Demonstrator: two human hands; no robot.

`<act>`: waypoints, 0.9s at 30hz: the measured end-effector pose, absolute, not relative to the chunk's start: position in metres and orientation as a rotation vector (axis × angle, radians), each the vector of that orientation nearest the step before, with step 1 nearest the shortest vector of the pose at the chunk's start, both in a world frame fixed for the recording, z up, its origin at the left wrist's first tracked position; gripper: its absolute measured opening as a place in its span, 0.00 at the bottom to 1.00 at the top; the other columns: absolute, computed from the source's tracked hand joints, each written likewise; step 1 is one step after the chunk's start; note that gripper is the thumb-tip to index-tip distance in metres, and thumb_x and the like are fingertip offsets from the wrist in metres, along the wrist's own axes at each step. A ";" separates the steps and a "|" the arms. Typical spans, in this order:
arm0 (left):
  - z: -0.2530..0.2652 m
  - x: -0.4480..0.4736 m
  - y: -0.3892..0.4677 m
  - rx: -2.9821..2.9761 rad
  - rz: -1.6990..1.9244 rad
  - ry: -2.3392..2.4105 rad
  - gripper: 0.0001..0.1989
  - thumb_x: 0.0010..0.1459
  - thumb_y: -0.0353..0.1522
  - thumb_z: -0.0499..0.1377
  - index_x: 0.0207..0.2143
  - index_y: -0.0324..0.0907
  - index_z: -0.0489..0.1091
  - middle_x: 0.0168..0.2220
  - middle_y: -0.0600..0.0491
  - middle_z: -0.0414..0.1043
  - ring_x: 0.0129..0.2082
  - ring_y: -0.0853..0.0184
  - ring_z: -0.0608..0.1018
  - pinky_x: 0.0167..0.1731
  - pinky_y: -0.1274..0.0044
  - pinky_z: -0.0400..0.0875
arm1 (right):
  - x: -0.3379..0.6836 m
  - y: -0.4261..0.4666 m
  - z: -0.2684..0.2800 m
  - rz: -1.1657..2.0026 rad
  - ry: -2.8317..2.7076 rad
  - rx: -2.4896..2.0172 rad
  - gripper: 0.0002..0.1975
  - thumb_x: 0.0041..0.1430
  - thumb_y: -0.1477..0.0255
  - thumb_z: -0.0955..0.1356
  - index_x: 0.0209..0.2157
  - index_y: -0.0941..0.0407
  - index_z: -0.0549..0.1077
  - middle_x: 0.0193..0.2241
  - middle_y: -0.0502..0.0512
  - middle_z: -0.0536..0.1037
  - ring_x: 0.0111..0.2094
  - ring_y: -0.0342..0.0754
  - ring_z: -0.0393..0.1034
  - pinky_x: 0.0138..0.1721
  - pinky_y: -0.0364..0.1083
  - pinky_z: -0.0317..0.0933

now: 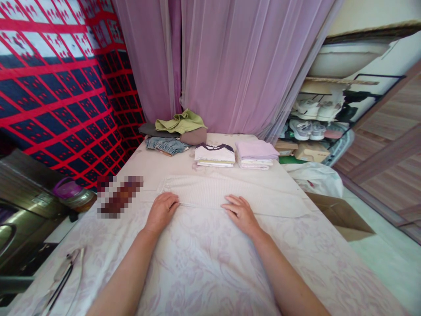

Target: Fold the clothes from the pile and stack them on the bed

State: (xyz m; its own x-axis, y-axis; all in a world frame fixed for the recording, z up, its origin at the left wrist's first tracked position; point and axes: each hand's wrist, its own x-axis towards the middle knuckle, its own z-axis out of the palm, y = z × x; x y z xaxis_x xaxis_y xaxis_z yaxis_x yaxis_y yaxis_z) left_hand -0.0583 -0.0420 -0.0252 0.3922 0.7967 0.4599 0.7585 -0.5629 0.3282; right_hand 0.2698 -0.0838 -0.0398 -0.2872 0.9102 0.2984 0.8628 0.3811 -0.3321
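White ribbed trousers (204,191) lie flat across the bed, folded lengthwise, with a gathered waist at the left and a narrower leg end at the right. My left hand (163,210) rests on their near edge by the waist, fingers close together and loosely extended. Around the middle of that same edge, my right hand (240,213) touches the cloth with its fingers spread. Neither hand grips the fabric visibly. Beyond the trousers sit a stack of folded white tops (215,156) and a stack with lilac cloth (256,150) uppermost.
A pile with a green garment (179,123) and denim shorts (167,145) lies at the bed's far left. Cables (64,276) lie near left, below a blurred patch. Right of the bed are a shoe rack (315,109) and a cardboard box (338,215). Purple curtains (250,66) hang behind.
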 end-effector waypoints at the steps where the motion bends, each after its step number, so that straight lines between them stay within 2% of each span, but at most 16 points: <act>1: -0.024 -0.059 -0.042 2.575 0.895 1.418 0.08 0.61 0.34 0.55 0.34 0.43 0.73 0.39 0.50 0.77 0.42 0.61 0.75 0.47 0.65 0.68 | 0.269 -0.083 -0.042 0.153 -2.186 -1.522 0.14 0.60 0.73 0.63 0.40 0.47 0.79 0.51 0.55 0.75 0.55 0.53 0.65 0.56 0.63 0.53; 10: -0.016 -0.059 -0.046 2.551 0.736 1.408 0.08 0.60 0.33 0.52 0.33 0.44 0.71 0.44 0.50 0.75 0.48 0.61 0.73 0.54 0.63 0.61 | 0.272 -0.085 -0.042 0.136 -2.117 -1.485 0.13 0.59 0.72 0.63 0.36 0.48 0.80 0.48 0.55 0.77 0.53 0.53 0.67 0.56 0.61 0.55; 13: -0.012 -0.056 -0.049 2.516 0.694 1.445 0.07 0.58 0.35 0.55 0.31 0.44 0.71 0.45 0.49 0.74 0.47 0.60 0.73 0.53 0.65 0.63 | 0.269 -0.086 -0.038 0.163 -2.120 -1.519 0.13 0.59 0.71 0.62 0.36 0.49 0.79 0.49 0.55 0.76 0.54 0.52 0.66 0.57 0.60 0.54; 15: -0.009 -0.055 -0.050 2.477 0.687 1.485 0.09 0.58 0.38 0.54 0.31 0.44 0.71 0.41 0.49 0.75 0.44 0.60 0.74 0.49 0.66 0.65 | 0.268 -0.087 -0.036 0.178 -2.117 -1.534 0.13 0.60 0.70 0.62 0.37 0.49 0.79 0.49 0.55 0.76 0.54 0.52 0.66 0.57 0.60 0.53; 18: -0.007 -0.057 -0.049 2.349 0.819 1.716 0.12 0.60 0.38 0.51 0.36 0.44 0.72 0.38 0.48 0.75 0.41 0.58 0.74 0.47 0.66 0.65 | 0.267 -0.089 -0.036 0.160 -2.110 -1.539 0.14 0.60 0.69 0.61 0.37 0.49 0.79 0.49 0.55 0.76 0.54 0.52 0.66 0.57 0.61 0.54; 21: -0.008 -0.063 -0.048 2.161 0.997 2.086 0.18 0.61 0.39 0.50 0.47 0.40 0.69 0.47 0.43 0.72 0.49 0.54 0.71 0.51 0.63 0.62 | 0.263 -0.091 -0.036 0.106 -2.099 -1.537 0.14 0.60 0.70 0.61 0.38 0.50 0.78 0.48 0.56 0.77 0.53 0.52 0.67 0.57 0.60 0.55; 23: -0.011 -0.068 -0.047 2.063 0.958 2.272 0.23 0.60 0.41 0.50 0.52 0.37 0.66 0.54 0.39 0.67 0.54 0.50 0.67 0.53 0.59 0.60 | 0.257 -0.092 -0.034 0.071 -2.098 -1.523 0.14 0.60 0.71 0.61 0.39 0.51 0.78 0.48 0.57 0.76 0.53 0.52 0.67 0.56 0.59 0.56; 27: -0.019 -0.074 -0.045 1.954 0.679 2.385 0.26 0.61 0.45 0.49 0.52 0.36 0.67 0.59 0.37 0.63 0.61 0.46 0.60 0.56 0.51 0.51 | 0.232 -0.087 -0.024 0.068 -2.128 -1.438 0.15 0.60 0.72 0.61 0.42 0.51 0.77 0.49 0.56 0.76 0.52 0.51 0.68 0.55 0.55 0.59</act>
State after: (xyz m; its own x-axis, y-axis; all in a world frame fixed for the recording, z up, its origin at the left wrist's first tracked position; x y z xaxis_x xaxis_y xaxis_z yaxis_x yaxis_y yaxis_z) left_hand -0.0737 -0.0446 -0.0194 -0.2341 0.9317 0.2779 0.9383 0.1417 0.3154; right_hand 0.2321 -0.0872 -0.0237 -0.2639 0.8675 0.4216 0.8390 0.4221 -0.3433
